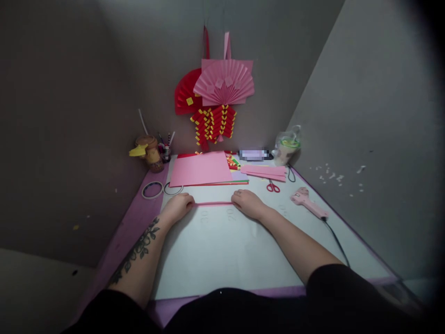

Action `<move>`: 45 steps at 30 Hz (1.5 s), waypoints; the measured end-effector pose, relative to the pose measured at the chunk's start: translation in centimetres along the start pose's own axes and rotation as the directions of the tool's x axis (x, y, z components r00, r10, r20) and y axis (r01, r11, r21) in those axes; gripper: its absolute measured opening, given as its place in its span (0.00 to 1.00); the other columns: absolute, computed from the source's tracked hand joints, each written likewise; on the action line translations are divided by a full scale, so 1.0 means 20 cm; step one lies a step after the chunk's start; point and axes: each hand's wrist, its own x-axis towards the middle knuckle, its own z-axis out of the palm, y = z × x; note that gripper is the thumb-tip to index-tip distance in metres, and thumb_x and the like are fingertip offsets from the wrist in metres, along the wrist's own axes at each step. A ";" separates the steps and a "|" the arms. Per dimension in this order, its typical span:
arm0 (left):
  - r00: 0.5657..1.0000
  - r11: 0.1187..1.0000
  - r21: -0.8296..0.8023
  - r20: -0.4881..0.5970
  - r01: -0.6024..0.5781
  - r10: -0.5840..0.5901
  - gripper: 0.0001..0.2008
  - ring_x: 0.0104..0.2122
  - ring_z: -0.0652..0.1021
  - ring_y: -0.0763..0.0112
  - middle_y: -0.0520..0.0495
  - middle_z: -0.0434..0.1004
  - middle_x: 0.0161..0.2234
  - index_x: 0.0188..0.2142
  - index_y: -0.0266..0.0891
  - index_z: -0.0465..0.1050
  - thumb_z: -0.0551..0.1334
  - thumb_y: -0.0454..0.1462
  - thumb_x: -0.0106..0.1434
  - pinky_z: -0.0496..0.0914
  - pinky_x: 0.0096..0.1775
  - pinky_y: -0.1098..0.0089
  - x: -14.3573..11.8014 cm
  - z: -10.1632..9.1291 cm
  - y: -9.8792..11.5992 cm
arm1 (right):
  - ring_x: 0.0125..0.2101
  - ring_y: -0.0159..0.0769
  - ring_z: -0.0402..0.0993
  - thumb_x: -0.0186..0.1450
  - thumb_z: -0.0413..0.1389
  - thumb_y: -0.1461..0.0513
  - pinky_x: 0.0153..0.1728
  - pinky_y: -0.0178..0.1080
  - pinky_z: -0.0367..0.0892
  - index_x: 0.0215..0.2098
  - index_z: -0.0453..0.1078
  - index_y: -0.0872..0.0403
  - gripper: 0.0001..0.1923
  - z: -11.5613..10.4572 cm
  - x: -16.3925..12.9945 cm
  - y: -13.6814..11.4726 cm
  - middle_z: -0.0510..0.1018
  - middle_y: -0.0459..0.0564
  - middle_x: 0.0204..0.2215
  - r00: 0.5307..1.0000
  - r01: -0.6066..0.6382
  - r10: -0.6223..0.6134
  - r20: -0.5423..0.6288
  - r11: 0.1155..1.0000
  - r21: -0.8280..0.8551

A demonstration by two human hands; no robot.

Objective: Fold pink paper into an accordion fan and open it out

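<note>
A narrow pink paper strip [212, 203] stretches crosswise on or just above the white board on the table. At its left end my left hand [178, 207] is closed, fingers curled over the paper. My right hand [248, 203] grips the other end the same way, knuckles up. Whether the strip is folded or flat I cannot tell. Just beyond both hands lies a large pink paper sheet [200, 169], on top of other coloured sheets. Red-handled scissors [273, 187] rest past my right hand, their blades partly under cut pink strips [264, 172].
Two tape rolls [152, 196] lie left of the sheets. A pink glue gun [309, 202] with a black cord is at the right. Cups stand in both back corners, a brown one [149, 150] and a green-lidded one [287, 148]. Paper fans [225, 83] and firecracker decorations [215, 123] hang behind.
</note>
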 end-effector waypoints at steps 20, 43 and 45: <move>0.995 0.983 0.168 0.042 0.079 -0.087 0.12 0.34 0.75 0.65 0.43 0.76 0.33 0.35 0.41 0.78 0.55 0.33 0.58 0.67 0.37 0.68 -0.02 -0.01 0.00 | 0.36 0.40 0.66 0.66 0.48 0.65 0.36 0.39 0.56 0.36 0.71 0.57 0.09 0.03 -0.01 -0.01 0.74 0.55 0.34 0.998 -0.036 0.041 0.047 0.995 -0.098; 0.971 0.929 0.337 0.120 0.154 -0.204 0.15 0.37 0.75 0.56 0.31 0.74 0.35 0.34 0.28 0.77 0.51 0.28 0.58 0.65 0.36 0.62 -0.06 -0.02 0.25 | 0.59 0.50 0.54 0.59 0.47 0.68 0.58 0.49 0.51 0.55 0.64 0.65 0.24 0.04 0.08 -0.33 0.65 0.62 0.57 0.986 -0.151 0.141 0.093 0.983 0.103; 0.972 0.928 0.342 0.123 0.150 -0.202 0.15 0.37 0.75 0.56 0.31 0.74 0.34 0.34 0.28 0.77 0.51 0.28 0.58 0.65 0.37 0.62 -0.06 -0.02 0.26 | 0.60 0.51 0.53 0.60 0.47 0.67 0.58 0.50 0.50 0.56 0.62 0.67 0.26 0.04 0.12 -0.39 0.64 0.64 0.58 0.986 -0.142 0.131 0.099 0.984 0.110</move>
